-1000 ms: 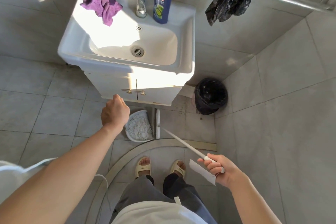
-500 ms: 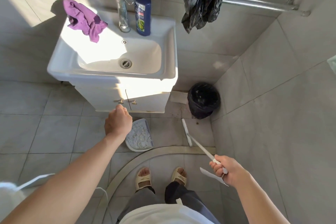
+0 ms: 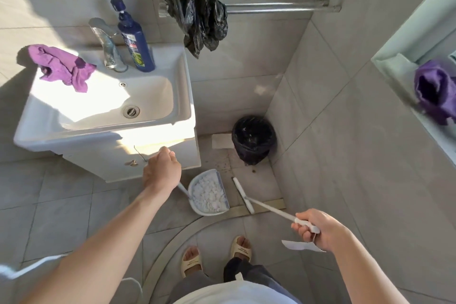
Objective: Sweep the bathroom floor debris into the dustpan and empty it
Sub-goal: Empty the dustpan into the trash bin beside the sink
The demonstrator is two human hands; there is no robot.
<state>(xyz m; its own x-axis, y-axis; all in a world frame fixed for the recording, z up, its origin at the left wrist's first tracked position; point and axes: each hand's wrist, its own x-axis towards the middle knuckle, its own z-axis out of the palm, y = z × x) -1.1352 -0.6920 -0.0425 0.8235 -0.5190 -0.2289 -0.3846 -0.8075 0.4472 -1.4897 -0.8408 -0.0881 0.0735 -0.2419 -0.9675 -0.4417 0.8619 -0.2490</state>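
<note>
Head view: my left hand (image 3: 161,171) grips the handle of the loaded dustpan (image 3: 208,192) on the floor beside the cabinet's right corner; right hand (image 3: 318,228) grasps the broom (image 3: 243,195). I judge tilting while carrying toward the bin (image 3: 254,139) would spill debris (image 3: 208,195).

glossy ceramic sink (image 3: 172,96), crinkled black plastic bag (image 3: 197,12), matt floor tiles (image 3: 61,205)

Setting was a home bathroom: white washbasin (image 3: 106,116) on a small cabinet (image 3: 158,155), chrome tap (image 3: 108,44), blue pump bottle (image 3: 137,43), grey tiled walls and floor (image 3: 49,205), wall rail (image 3: 278,6), lined bin (image 3: 254,139) in the corner.
</note>
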